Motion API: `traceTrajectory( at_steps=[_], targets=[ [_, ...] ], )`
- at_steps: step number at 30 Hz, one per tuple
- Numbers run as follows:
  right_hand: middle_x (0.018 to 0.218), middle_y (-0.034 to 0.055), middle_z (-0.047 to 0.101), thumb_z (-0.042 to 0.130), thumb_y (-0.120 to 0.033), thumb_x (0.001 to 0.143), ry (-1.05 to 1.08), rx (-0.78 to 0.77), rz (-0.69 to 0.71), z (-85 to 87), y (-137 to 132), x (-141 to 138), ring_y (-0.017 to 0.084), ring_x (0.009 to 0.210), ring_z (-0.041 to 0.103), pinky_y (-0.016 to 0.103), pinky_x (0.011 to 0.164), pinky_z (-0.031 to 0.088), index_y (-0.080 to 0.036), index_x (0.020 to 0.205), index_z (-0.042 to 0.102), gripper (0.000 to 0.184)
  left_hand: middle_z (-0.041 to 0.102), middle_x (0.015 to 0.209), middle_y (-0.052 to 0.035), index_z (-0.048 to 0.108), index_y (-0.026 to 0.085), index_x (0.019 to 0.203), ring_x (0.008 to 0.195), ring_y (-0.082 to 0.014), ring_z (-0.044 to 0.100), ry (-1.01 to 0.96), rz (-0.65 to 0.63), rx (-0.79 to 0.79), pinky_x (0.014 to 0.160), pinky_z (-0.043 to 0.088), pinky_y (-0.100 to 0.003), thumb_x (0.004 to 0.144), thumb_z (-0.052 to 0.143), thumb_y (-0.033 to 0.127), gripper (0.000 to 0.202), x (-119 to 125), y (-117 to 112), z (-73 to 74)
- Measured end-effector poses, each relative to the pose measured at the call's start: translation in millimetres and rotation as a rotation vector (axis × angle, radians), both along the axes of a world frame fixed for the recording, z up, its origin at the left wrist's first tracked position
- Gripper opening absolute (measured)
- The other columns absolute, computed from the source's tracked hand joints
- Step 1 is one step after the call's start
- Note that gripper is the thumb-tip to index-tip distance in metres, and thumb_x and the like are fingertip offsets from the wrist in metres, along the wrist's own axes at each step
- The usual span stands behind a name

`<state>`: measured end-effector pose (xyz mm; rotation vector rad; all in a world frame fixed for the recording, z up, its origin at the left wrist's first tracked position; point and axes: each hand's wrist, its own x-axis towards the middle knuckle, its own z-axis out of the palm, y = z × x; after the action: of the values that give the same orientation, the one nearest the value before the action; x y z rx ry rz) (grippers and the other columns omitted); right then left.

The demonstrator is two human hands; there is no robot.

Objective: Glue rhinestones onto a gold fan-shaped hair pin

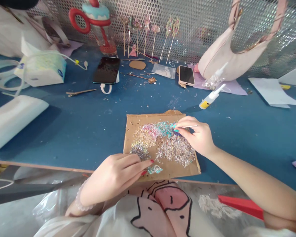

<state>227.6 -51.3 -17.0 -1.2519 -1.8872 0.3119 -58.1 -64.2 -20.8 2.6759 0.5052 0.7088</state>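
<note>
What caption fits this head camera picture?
Right hand holds a thin tool over sequins on cardboard; left hand touches their edge.

Left grip [118,177]: palm down, fingers extended and close together, tips pointing right, wrist bent at lower centre. Right grip [197,136]: thumb and forefinger pinched together, remaining fingers curled; bare forearm extends toward lower right.

We count two hands at work, the left hand [115,177] and the right hand [197,136]; one cardboard sheet [182,169]; one pin [187,126]; one glue bottle [209,98]; two phones, a black phone [106,70] and a pink phone [186,75]; one handbag [219,59]; one tissue pack [43,70]; about seven decorated sticks [155,29]. The sequins [172,149] are beyond our counting.
</note>
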Motion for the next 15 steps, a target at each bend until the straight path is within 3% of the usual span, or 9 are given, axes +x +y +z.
traceTrajectory(
  at_steps=[15],
  targets=[
    [0.083, 0.0011, 0.071, 0.061, -0.020, 0.083, -0.036, -0.045, -0.077, -0.2, 7.8, -6.0, 0.016, 0.082, 0.066, 0.033, 0.075, 0.053, -0.024, 0.082, 0.069, 0.009, 0.058, 0.077, -0.0028, 0.051, 0.013, 0.123, 0.059, -0.0134, 0.052, 0.035, -0.027, 0.013, 0.053, 0.042, -0.025, 0.097, 0.038, 0.012, 0.029, -2.1, 0.8, -0.4]
  ],
)
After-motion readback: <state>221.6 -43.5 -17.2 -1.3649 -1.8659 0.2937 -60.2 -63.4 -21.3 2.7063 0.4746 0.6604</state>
